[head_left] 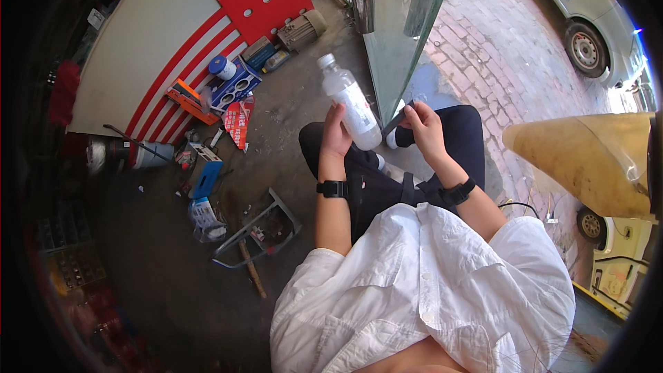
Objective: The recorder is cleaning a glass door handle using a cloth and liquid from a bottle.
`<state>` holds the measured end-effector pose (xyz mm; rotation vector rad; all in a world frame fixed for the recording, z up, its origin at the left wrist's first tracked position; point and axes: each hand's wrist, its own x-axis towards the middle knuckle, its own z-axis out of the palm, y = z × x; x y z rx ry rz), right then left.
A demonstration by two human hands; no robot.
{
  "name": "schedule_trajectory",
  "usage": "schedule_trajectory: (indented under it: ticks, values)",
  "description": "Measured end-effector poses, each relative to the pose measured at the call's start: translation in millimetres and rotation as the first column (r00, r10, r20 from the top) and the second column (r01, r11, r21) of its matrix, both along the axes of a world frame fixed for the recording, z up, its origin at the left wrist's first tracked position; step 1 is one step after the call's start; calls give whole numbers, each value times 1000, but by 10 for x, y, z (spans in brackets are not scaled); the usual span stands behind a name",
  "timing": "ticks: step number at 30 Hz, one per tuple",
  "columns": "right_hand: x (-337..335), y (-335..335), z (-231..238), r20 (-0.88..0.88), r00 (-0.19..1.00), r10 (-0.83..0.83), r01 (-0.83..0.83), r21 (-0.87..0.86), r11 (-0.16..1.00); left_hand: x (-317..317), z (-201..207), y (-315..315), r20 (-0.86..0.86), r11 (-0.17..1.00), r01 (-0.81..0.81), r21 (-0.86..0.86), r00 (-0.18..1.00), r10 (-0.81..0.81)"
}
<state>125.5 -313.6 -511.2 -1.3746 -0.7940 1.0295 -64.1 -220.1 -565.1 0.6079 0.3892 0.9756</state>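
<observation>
My left hand point(336, 137) is closed around a clear plastic bottle point(353, 112) with a white cap and whitish contents or coating. The bottle leans, its cap toward the upper left, over my lap. Between the thumb and fingers of my right hand point(426, 128) is a dark, narrow, flat strip point(396, 121), pointing down toward the bottle's lower end. A small gap separates strip and bottle. What the strip is I cannot make out. Both hands are above my dark trousers point(464, 135).
Beyond my knees rises a glass door point(394, 48) with a metal handle. To the left lie a hacksaw-like frame point(286, 215), a wooden stick point(252, 269), blue boxes point(205, 173), an orange box point(191, 101) and a motor point(302, 30). A van point(587, 14) is parked on paving at right.
</observation>
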Motion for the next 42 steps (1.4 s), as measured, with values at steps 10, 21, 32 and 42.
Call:
schedule_trajectory:
  ticks: [10,21,32,42]
  values:
    - [-122,-354,550,-72,931,357,-336,210,918,153,1075,-162,-127,953,194,-232,965,-228]
    - [-305,-321,985,-162,975,155,-118,219,969,239,1843,-120,-290,934,284,-215,895,-339]
    - [-120,-310,1067,190,971,144,-223,508,832,271,1855,-413,-412,998,-14,65,910,40]
    - [-139,-116,1052,88,982,167,-186,314,931,413,1984,-113,-542,997,71,-44,837,-83]
